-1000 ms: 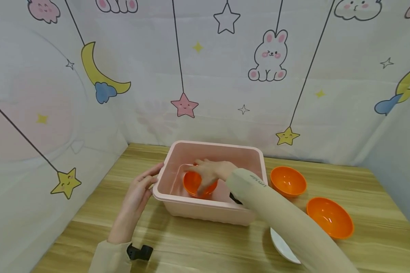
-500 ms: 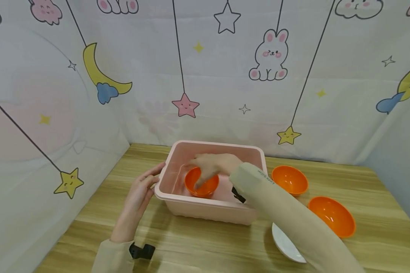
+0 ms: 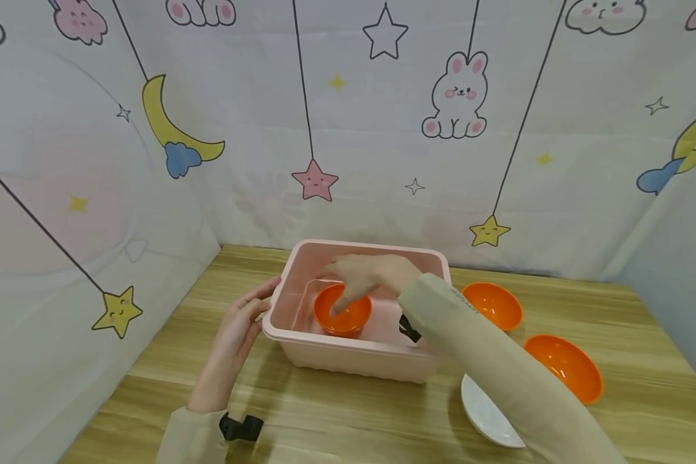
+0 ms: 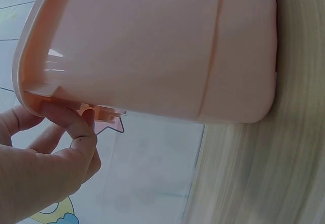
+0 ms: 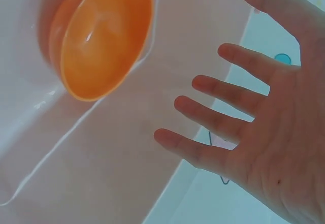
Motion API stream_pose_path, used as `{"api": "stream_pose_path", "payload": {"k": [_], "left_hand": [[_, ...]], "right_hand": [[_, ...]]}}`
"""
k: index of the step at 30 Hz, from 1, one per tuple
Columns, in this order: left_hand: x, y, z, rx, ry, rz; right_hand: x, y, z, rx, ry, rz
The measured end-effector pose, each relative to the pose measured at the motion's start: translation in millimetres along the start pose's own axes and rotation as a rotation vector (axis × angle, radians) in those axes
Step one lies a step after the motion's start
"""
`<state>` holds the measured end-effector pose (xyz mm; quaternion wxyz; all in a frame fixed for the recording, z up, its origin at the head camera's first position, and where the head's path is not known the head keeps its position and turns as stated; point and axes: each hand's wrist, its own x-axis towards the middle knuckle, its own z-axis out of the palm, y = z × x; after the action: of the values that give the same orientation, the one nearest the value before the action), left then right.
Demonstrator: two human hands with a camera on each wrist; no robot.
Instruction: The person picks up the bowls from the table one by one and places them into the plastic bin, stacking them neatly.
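An orange bowl [image 3: 350, 319] sits upright toward the left inside a pink plastic bin [image 3: 354, 359]. My left hand [image 3: 239, 327] holds the bin's left rim; in the left wrist view, its thumb and fingers pinch the pink edge [image 4: 26, 56]. Over the bowl hovers my right hand [image 3: 364, 274], fingers spread and palm down. The right wrist view shows that hand [image 5: 269, 127] with straight, separated fingers and nothing in them, apart from the bowl [image 5: 104, 41].
Two more orange bowls, one behind [image 3: 493, 306] and one nearer [image 3: 564, 367], stand right of the bin on the wooden table [image 3: 336, 425]. A white plate [image 3: 487, 415] lies partly under my right sleeve [image 3: 487, 361]. A patterned curtain [image 3: 377, 142] hangs behind.
My right hand has loosened from the bowl and risen up and slightly right, leaving the bowl in the bin. The left hand keeps its hold on the rim.
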<state>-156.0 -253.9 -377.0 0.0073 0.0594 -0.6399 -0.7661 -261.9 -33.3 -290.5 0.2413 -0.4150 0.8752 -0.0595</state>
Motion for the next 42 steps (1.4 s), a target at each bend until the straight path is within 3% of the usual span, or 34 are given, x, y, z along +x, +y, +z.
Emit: {"api": "stream_pose_path", "payload": {"k": [5,16,42], "left_hand": [[-0.3,0.5,0.6,0.001,-0.001,-0.006],[0.3,-0.9,0.5,0.004,0.004,-0.003],[-1.5,-1.2,0.1,0.014,0.001,-0.001]], "right_hand": [[-5,-2,-7,0.002,0.021,-0.048],[-16,-8,-13,-0.061,0.03,-0.041],[-64,-14,-12,-0.041,0.09,-0.017]]}}
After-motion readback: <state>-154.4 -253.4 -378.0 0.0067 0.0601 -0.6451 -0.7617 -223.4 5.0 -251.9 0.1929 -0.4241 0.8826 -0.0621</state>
